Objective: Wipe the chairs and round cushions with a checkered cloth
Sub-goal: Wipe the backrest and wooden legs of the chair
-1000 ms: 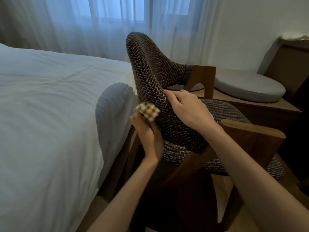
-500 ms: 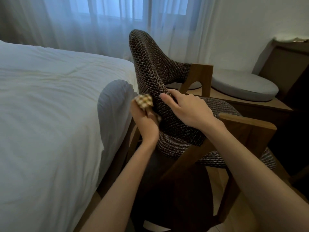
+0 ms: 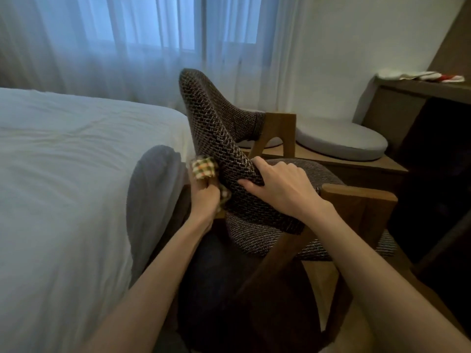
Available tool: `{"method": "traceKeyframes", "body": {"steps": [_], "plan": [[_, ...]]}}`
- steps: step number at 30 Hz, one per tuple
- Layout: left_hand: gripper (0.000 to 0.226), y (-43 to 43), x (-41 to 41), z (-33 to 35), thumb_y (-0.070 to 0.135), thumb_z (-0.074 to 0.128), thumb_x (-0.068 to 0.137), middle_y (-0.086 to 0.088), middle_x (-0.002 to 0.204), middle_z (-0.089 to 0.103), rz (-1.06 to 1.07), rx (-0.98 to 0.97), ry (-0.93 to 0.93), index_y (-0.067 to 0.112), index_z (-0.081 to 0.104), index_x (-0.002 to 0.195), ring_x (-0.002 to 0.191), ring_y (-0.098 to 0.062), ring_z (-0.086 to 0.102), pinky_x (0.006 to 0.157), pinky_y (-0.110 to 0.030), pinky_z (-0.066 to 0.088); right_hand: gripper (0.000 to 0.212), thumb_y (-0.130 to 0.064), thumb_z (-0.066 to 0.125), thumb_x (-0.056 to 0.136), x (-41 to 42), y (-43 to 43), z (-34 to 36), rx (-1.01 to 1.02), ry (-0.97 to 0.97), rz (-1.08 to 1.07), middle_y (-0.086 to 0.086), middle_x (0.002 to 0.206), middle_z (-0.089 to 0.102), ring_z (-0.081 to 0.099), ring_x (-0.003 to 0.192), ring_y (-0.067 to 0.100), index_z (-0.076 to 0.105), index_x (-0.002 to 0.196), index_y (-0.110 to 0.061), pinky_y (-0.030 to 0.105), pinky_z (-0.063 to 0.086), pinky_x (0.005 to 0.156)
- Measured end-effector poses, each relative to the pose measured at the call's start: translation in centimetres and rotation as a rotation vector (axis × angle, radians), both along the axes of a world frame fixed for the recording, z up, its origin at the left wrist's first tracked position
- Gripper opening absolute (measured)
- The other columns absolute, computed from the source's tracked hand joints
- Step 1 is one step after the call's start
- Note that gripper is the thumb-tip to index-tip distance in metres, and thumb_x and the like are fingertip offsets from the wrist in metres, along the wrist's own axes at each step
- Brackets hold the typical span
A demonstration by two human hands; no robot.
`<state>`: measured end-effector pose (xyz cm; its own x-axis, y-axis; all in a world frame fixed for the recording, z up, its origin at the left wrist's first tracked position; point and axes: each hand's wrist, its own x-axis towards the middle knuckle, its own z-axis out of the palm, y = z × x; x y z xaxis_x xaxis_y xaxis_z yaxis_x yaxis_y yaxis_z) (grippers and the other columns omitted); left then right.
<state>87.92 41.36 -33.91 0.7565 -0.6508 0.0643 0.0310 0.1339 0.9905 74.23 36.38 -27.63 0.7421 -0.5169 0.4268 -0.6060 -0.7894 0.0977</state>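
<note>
Left hand (image 3: pixel 205 197): centre frame, fingers curled round the bunched checkered cloth (image 3: pixel 203 167), pressed against the chair (image 3: pixel 224 138) back's outer side.
Right hand (image 3: pixel 281 186): grips the backrest's edge.
Round cushion (image 3: pixel 341 142): right, on wooden bench (image 3: pixel 377 165).
Bed (image 3: pixel 63 174): left.

Bed (image 3: pixel 63 174) L of chair (image 3: pixel 216 128); round cushion (image 3: pixel 341 141) behind chair, R; cloth (image 3: pixel 202 167) betw. bed & chair back

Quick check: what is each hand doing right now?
Left hand: grips the bunched green-and-orange checkered cloth.
Right hand: grips the edge of the dark woven-fabric chair backrest.
</note>
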Motion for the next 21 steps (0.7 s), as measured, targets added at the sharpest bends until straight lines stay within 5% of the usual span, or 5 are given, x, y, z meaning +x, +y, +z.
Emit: {"method": "traceKeyframes", "body": {"steps": [2, 6, 11, 18, 21], "plan": [[0.021, -0.2, -2.1, 0.2, 0.006, 0.035, 0.097, 0.0, 0.058, 0.047, -0.057, -0.002, 0.003, 0.012, 0.051, 0.084, 0.04, -0.006, 0.041, 0.042, -0.021, 0.03, 0.052, -0.064, 0.035, 0.091, -2.1, -0.4, 0.1, -0.018, -0.007, -0.028, 0.006, 0.092, 0.065, 0.063, 0.082, 0.032, 0.045, 0.118, -0.021, 0.034, 0.039, 0.061], [0.039, -1.3, -5.5, 0.6, -0.004, 0.034, 0.093, 0.002, 0.072, 0.051, -0.091, -0.094, -0.108, 0.003, 0.038, 0.131, 0.042, 0.007, 0.051, 0.041, -0.008, 0.039, 0.059, -0.069, 0.031, 0.089, -6.1, -1.3, 0.8, -0.033, -0.028, -0.102, 0.006, 0.092, 0.067, 0.064, 0.083, 0.03, 0.049, 0.121, -0.022, 0.036, 0.046, 0.065], [0.052, -2.6, -8.1, 1.5, 0.015, 0.043, 0.088, -0.014, 0.133, 0.046, -0.191, -0.157, -0.21, 0.017, 0.03, 0.139, 0.115, -0.019, 0.052, 0.099, -0.043, 0.046, 0.067, -0.07, 0.03, 0.087, -9.7, -2.1, 1.7, 0.008, -0.061, -0.16, 0.006, 0.097, 0.067, 0.064, 0.088, 0.029, 0.045, 0.131, -0.023, 0.039, 0.051, 0.073], [0.058, -3.0, -10.8, 0.7, 0.004, 0.041, 0.095, -0.004, 0.141, 0.035, -0.326, -0.079, -0.177, 0.017, 0.018, 0.146, 0.129, -0.016, 0.037, 0.102, -0.024, 0.033, 0.066, -0.07, 0.033, 0.087, -12.4, -2.2, 0.6, 0.014, -0.039, -0.247, 0.006, 0.099, 0.067, 0.063, 0.091, 0.029, 0.046, 0.132, -0.025, 0.036, 0.044, 0.07], [0.065, -3.2, -11.6, -0.1, 0.013, 0.048, 0.09, -0.01, 0.147, 0.031, -0.353, -0.096, -0.195, 0.013, 0.016, 0.147, 0.134, -0.023, 0.035, 0.11, -0.038, 0.033, 0.066, -0.072, 0.032, 0.085, -13.5, -2.3, 0.1, -0.005, -0.038, -0.285, 0.006, 0.094, 0.067, 0.064, 0.086, 0.028, 0.047, 0.131, -0.027, 0.032, 0.039, 0.063]]}}
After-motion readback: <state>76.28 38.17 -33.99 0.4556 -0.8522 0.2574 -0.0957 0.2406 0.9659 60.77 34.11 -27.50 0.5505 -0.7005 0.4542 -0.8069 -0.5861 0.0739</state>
